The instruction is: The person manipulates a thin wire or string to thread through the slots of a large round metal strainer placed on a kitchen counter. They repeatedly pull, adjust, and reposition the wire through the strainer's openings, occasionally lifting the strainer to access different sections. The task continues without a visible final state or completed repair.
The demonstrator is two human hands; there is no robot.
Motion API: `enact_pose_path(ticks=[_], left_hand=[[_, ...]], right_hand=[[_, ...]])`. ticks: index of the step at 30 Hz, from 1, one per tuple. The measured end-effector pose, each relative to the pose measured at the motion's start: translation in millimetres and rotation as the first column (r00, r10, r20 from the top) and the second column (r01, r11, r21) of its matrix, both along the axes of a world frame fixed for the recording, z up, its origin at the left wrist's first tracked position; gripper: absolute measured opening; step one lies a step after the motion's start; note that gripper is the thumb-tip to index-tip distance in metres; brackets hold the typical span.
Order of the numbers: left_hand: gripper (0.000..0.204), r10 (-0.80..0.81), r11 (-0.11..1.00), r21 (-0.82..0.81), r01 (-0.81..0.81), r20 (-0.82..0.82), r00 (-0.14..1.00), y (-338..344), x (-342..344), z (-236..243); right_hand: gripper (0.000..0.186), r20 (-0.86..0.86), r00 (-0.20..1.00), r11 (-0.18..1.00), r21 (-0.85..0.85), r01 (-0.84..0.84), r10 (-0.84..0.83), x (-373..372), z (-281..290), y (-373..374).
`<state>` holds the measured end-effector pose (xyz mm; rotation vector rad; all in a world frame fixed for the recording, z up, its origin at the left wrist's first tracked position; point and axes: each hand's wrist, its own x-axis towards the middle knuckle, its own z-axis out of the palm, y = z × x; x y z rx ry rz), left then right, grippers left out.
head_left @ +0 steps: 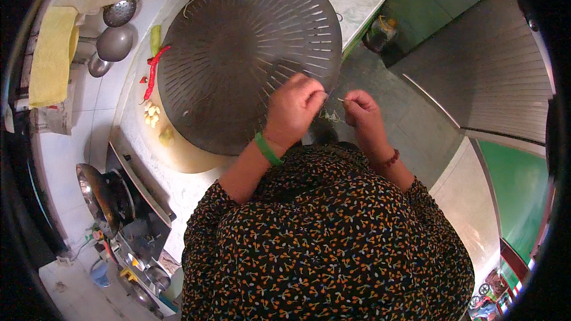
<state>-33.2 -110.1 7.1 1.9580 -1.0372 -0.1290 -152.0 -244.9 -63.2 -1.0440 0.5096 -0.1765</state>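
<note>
My left hand, with a green band on its wrist, is closed in a pinch over the near right edge of a large dark slotted round tray. What its fingertips hold, if anything, is too small to make out. Close by on the right, my right hand, wearing a dark red bead bracelet, pinches a thin pale strand between thumb and finger. The two hands are apart. Below the gap between them lies a small tangle of pale thin strands; what it rests on is unclear.
Under the tray sits a round board with a red chili, peeled garlic cloves and a green vegetable. Ladles hang at left, above a stove with a wok. A dark jar stands at right.
</note>
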Motion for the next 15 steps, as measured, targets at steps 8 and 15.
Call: enact_pose_path(ticks=[8,15], left_hand=[[0.012,0.119,0.991,0.071,-0.114,-0.076,0.990,4,7,-13],[0.019,0.110,0.992,0.068,-0.107,-0.038,0.993,3,7,-17]], right_hand=[[0.004,-0.006,0.999,0.975,0.215,-0.047,0.050,34,-30,0],[0.004,0.066,0.993,0.926,0.359,-0.115,0.098,40,-41,2]])
